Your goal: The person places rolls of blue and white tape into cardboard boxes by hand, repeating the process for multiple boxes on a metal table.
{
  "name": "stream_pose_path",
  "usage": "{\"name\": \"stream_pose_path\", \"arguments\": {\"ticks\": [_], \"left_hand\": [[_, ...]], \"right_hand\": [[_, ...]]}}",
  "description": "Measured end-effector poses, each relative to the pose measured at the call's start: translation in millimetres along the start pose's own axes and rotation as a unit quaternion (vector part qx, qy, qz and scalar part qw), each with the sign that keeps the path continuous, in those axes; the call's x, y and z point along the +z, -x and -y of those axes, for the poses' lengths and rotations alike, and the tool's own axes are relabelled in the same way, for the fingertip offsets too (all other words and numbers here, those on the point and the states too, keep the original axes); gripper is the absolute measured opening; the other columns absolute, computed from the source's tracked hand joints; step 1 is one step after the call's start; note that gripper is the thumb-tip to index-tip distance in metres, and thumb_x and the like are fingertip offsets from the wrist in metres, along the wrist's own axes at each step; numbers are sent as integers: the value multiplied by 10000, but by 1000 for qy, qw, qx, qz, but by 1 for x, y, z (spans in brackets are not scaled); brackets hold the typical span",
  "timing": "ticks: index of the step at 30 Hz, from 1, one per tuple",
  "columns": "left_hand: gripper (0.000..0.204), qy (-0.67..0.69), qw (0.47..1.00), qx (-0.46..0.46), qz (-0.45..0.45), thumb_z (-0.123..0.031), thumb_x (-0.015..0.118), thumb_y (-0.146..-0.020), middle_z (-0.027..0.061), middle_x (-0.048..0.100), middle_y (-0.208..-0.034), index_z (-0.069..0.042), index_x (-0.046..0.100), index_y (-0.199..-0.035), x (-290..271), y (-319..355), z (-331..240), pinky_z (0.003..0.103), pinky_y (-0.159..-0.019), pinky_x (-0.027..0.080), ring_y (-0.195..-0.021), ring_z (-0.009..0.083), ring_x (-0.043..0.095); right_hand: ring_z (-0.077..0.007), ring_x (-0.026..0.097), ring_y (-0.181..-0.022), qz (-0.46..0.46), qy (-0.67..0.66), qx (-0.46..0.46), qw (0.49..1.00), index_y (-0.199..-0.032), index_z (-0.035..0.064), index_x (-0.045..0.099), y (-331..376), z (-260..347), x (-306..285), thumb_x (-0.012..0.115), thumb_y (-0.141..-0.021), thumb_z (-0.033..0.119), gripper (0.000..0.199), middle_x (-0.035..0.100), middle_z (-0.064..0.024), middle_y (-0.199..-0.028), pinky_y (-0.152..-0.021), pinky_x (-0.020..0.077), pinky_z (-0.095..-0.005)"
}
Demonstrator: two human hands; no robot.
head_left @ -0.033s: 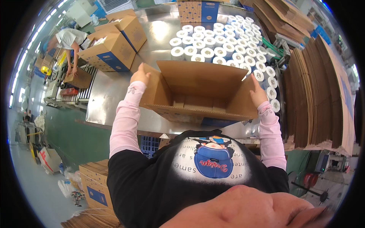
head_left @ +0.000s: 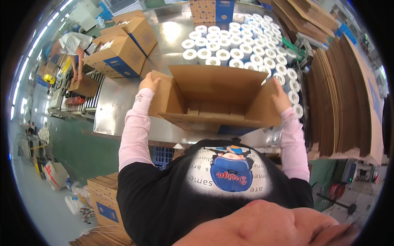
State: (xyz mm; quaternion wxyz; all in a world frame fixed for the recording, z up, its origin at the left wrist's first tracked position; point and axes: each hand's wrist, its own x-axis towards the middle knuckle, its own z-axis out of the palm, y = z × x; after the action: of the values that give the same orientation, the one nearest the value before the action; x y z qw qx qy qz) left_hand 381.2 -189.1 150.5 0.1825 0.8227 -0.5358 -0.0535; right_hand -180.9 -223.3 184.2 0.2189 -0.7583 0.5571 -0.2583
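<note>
An open cardboard box (head_left: 217,92) stands in front of me on the metal table, with its far flap upright and no goods visible inside. At the box's left side, my left hand (head_left: 149,83) is closed on the upper edge of the side panel. My right hand (head_left: 280,98) holds the right side panel from outside, its fingers partly hidden behind the cardboard. Just beyond the box are many white-topped rolls (head_left: 223,55) with blue sides, standing upright in close rows.
Two filled cartons (head_left: 123,57) stand at the left of the metal table (head_left: 119,102); another carton (head_left: 211,11) is at the back. Stacked flat cardboard (head_left: 340,98) rises on the right. Far left, a co-worker (head_left: 74,43) handles a small box (head_left: 85,85) on a roller conveyor.
My left hand has its fingers more curled over the box edge and sits slightly lower. The right hand has shifted slightly. The box stays nearly in place.
</note>
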Motion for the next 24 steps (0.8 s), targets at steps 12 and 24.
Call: {"name": "stream_pose_path", "arguments": {"ticks": [12, 24], "left_hand": [[435, 567, 796, -124, 172, -351, 502, -990, 99, 647, -1167, -10, 580, -1249, 156, 67, 52, 295, -876, 509, -1012, 192, 626], [353, 412, 902, 42, -119, -340, 647, -899, 74, 641, -851, -23, 600, -1048, 61, 59, -66, 318, -722, 472, -746, 165, 563]], "right_hand": [[-252, 500, -1252, 91, -197, 167, 962, -1384, 27, 432, 75, -109, 125, 510, -966, 229, 470, 509, -170, -1369, -999, 407, -331], [-195, 610, -1027, -108, -422, 45, 899, -1244, 39, 562, -18, -62, 77, 425, -976, 233, 359, 657, -90, -1155, -846, 474, -305]]}}
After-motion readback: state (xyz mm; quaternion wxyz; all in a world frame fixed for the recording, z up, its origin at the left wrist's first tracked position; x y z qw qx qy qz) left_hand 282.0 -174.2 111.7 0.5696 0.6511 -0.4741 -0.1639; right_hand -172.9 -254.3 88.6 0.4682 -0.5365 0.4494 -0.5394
